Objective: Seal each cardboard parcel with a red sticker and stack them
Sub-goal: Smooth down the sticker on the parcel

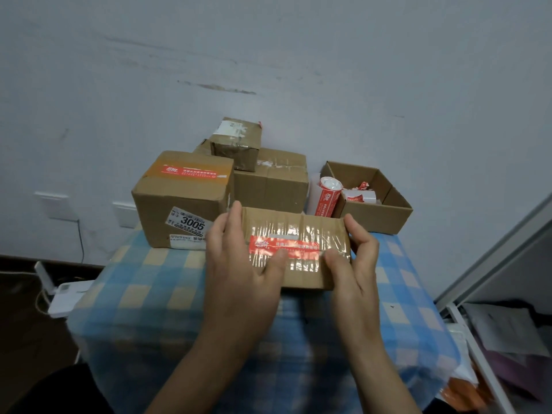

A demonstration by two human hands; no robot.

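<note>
A small flat brown cardboard parcel (301,227) sits in the middle of the view, over the near part of a table covered with a blue and yellow checked cloth (143,282). Wrinkled clear tape wraps its top face. A red strip sticker with white print (294,245) lies across that tape, and its left end carries a white logo.

The left hand (239,264) grips the parcel's left end. Its fingers reach up along that end and its thumb presses flat on the sticker's lower edge. The right hand (357,258) grips the right end, with fingers curled round the far corner and the thumb laid on top at the sticker's right tip. Both hands are closed only as far as the parcel's length allows. I cannot tell whether the parcel rests on the cloth or is held just above it.

Its long axis runs left to right across the view, and the sticker runs along that axis. The taped face points up toward the camera.

Behind it on the left stands a large brown cardboard box (179,198) with a red sticker on its top and a white label printed 3005 (188,224). Next to it is a mid-sized brown box (271,183) with a small taped box (237,143) on top. On the far right is an open shallow cardboard tray (376,212), with rolls of red stickers (327,195) at its left wall and inside it.
</note>
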